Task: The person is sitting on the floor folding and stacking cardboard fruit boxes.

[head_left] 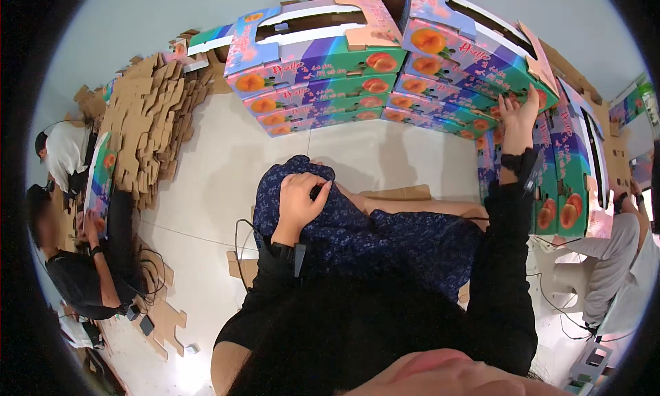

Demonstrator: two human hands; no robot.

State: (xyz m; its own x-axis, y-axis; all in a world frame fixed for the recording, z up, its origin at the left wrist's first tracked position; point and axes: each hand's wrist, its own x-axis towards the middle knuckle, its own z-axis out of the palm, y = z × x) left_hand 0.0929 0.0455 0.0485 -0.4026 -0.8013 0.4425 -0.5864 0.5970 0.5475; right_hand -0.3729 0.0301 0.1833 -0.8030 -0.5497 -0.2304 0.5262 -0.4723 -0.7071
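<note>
Pale tiled floor (227, 162) beneath stacked colourful fruit boxes (323, 86).

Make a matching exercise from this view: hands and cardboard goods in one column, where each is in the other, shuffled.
1. left hand
2. right hand
3. flat brown cardboard pieces
4. stacked fruit boxes

A. piled at the left by the seated people
B. on the dark blue patterned cloth over the lap
C. against a printed box at the right stack
D. rows straight ahead on the pale floor

Pairs: 1-B, 2-C, 3-A, 4-D
</note>
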